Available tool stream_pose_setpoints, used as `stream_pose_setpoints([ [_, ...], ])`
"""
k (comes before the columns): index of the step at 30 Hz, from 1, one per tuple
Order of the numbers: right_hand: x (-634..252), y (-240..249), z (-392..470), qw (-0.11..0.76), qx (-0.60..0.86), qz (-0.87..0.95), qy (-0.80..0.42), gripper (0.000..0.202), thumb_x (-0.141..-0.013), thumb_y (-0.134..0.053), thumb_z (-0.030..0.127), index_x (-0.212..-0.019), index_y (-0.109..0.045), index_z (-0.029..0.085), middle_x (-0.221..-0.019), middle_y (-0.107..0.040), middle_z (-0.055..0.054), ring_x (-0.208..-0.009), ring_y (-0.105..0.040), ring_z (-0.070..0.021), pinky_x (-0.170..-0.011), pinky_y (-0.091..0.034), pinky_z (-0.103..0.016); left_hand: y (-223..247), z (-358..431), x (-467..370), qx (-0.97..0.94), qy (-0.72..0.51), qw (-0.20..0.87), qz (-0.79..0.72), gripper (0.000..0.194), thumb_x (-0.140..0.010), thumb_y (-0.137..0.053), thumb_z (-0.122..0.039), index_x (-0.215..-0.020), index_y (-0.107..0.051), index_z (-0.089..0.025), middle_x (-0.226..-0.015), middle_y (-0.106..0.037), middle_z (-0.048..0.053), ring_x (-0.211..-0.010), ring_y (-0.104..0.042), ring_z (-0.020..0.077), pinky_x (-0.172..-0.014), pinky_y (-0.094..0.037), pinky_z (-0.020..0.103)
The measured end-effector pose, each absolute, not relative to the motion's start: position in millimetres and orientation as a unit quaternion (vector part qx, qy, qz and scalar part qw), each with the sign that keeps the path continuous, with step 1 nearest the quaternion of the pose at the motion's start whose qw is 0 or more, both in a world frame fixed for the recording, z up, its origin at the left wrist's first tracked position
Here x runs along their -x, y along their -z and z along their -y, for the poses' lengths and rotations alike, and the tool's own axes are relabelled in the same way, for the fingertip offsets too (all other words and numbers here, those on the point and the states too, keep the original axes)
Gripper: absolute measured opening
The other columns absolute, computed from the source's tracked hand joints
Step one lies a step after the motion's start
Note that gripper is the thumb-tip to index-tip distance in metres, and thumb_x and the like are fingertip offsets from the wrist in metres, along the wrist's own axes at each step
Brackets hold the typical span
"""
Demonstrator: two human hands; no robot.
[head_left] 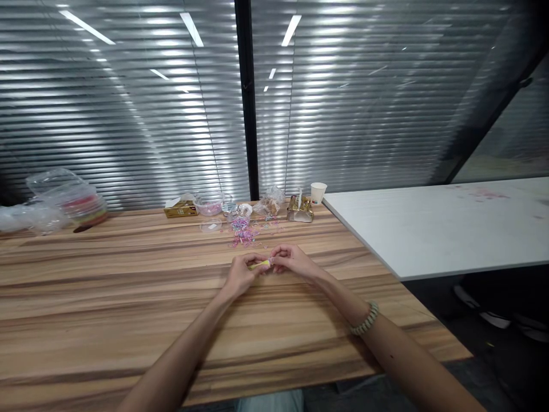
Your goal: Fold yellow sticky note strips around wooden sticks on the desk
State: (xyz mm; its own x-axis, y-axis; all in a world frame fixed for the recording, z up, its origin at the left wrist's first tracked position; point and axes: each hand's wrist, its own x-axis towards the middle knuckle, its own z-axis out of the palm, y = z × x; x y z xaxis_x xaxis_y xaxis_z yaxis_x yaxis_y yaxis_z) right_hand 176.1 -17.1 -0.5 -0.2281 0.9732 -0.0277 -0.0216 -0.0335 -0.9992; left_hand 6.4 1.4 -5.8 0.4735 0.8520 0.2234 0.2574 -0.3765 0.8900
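Above the front half of the wooden table, my left hand is closed around a slim yellow tool, which points to the right. My right hand meets its tip, thumb and fingers pinched together. Something small and pale pinkish shows between the two hands at that tip, too small to name. Just beyond the hands lies a loose pile of tiny pink and purple rings, like rubber loom bands, spilling toward a small clear container.
Along the back stand a gold tissue box, a clear tub with pink bits, a crumpled plastic bag, a gold packet and a paper cup. Stacked plastic containers sit far left. A white table adjoins on the right.
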Motion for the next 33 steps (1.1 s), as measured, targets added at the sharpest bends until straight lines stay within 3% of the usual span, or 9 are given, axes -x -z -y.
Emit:
stream_pose_setpoints([
  [12, -174.3, 0.1, 18.1, 0.437, 0.453, 0.513, -0.584, 0.016, -0.064, -0.062, 0.027, -0.070, -0.055, 0.014, -0.055, -0.056, 0.002, -0.048, -0.052, -0.0083, -0.050, -0.041, -0.020, 7.1, -1.8, -7.0, -0.735, -0.374, 0.444, -0.349, 0.025, -0.067, -0.066, -0.027, -0.088, -0.064, -0.013, -0.064, -0.064, 0.002, -0.061, -0.059, 0.0143, -0.064, -0.046, 0.026],
  [20, -175.7, 2.6, 21.2, 0.436, 0.448, 0.471, -0.623, 0.010, -0.062, -0.057, 0.021, -0.068, -0.051, 0.016, -0.059, -0.054, 0.003, -0.048, -0.053, -0.0094, -0.050, -0.042, -0.022, 7.2, 2.2, -10.5, -0.730, -0.403, 0.429, -0.347, 0.032, -0.061, -0.071, -0.019, -0.090, -0.059, -0.015, -0.072, -0.064, 0.001, -0.068, -0.060, 0.0135, -0.068, -0.046, 0.025],
  [33, -176.8, -0.8, 19.9, 0.464, 0.455, 0.439, -0.620, 0.010, -0.059, -0.058, 0.018, -0.066, -0.051, 0.016, -0.054, -0.052, 0.004, -0.047, -0.048, -0.0082, -0.046, -0.038, -0.020, 6.7, 0.9, -10.1, -0.746, -0.407, 0.407, -0.335, 0.023, -0.066, -0.067, -0.026, -0.086, -0.063, -0.015, -0.079, -0.067, 0.005, -0.073, -0.061, 0.0163, -0.070, -0.047, 0.027],
])
